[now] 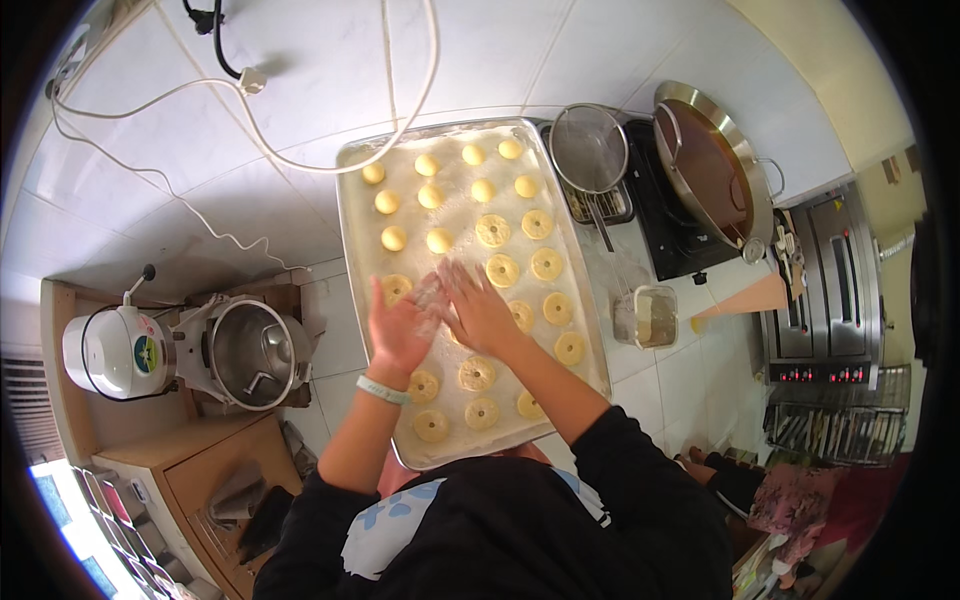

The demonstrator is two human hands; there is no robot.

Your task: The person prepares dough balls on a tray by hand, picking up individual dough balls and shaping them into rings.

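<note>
Here, dough piece [432, 296] between both hands' fingers [455, 285]

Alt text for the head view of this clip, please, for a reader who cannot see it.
Seen from above, a person's left hand and right hand press together over a floured metal tray of round and ring-shaped dough pieces. A stand mixer sits to the left; a mesh strainer and a large pan lie to the right.
</note>
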